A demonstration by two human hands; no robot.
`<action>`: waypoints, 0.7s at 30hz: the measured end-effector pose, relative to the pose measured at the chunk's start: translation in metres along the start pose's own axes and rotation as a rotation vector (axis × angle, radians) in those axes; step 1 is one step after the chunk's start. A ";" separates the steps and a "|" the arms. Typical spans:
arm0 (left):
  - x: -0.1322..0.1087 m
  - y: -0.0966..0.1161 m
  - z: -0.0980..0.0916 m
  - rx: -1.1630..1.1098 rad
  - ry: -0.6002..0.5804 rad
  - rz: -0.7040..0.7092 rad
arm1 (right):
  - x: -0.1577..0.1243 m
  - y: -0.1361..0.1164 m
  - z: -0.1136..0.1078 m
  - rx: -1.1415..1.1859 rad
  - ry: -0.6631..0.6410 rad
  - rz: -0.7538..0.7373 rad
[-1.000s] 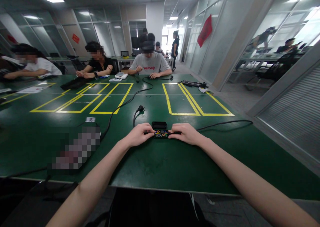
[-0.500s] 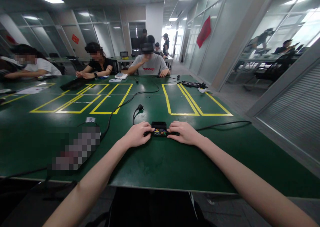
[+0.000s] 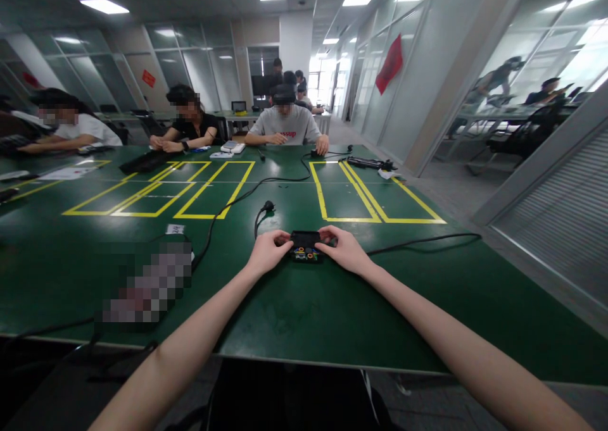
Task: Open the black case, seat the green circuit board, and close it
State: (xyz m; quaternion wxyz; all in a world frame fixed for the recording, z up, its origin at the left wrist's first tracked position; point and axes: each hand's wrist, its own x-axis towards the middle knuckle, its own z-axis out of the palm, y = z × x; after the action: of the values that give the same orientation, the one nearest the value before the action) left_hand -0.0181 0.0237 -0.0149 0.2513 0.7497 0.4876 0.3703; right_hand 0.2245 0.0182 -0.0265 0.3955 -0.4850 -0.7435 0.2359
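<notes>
A small black box (image 3: 304,246) with coloured rings or terminals on its top lies on the green table (image 3: 304,317) in front of me. My left hand (image 3: 268,252) grips its left end with curled fingers. My right hand (image 3: 342,250) grips its right end the same way. A black cable (image 3: 418,240) runs from under my right hand to the right across the table. Another cable ending in a black plug (image 3: 266,207) lies just behind the box.
Yellow tape rectangles (image 3: 351,193) mark the table beyond the box. A blurred-out object (image 3: 149,282) lies to my left. Three other people (image 3: 285,124) sit at the far side with their own items. A black tool (image 3: 368,162) rests at the far right.
Both hands have closed in a little around the box, fingers now reaching over its top edge. The person opposite lowered a hand to the table.
</notes>
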 end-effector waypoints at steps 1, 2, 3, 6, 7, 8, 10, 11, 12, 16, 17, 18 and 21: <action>0.000 0.000 0.001 -0.074 -0.004 -0.017 | 0.000 -0.001 0.001 0.091 -0.013 0.043; 0.000 0.000 0.001 -0.135 -0.009 -0.028 | 0.000 -0.002 0.001 0.173 -0.024 0.078; 0.000 0.000 0.001 -0.177 -0.010 -0.034 | -0.001 -0.002 0.001 0.237 -0.031 0.100; 0.001 0.000 0.000 -0.230 -0.008 -0.038 | -0.001 -0.004 0.001 0.316 -0.034 0.092; 0.001 0.000 -0.001 -0.235 -0.008 -0.039 | -0.001 -0.005 0.001 0.319 -0.034 0.083; 0.001 0.001 -0.001 -0.238 -0.008 -0.040 | -0.001 -0.006 0.001 0.319 -0.034 0.080; 0.001 0.002 -0.001 -0.235 -0.005 -0.049 | -0.001 -0.007 0.001 0.320 -0.025 0.096; 0.001 0.003 -0.001 -0.230 -0.002 -0.058 | -0.001 -0.008 0.001 0.325 -0.018 0.109; 0.000 0.004 -0.002 -0.225 -0.002 -0.070 | -0.001 -0.009 0.001 0.333 -0.011 0.122; -0.001 0.006 -0.004 -0.224 -0.028 -0.109 | -0.002 -0.011 0.002 0.359 -0.008 0.140; -0.001 0.006 -0.005 -0.233 -0.034 -0.111 | -0.002 -0.012 0.002 0.362 -0.011 0.138; -0.001 0.006 -0.005 -0.243 -0.038 -0.111 | -0.002 -0.012 0.001 0.363 -0.014 0.134; -0.001 0.006 -0.007 -0.271 -0.043 -0.106 | -0.004 -0.013 -0.001 0.367 -0.020 0.118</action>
State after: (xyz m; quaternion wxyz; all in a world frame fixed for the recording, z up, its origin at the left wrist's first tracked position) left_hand -0.0204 0.0205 -0.0069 0.3797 0.6897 0.4666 0.4029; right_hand 0.2187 0.0094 -0.0177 0.4554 -0.4454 -0.6620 0.3949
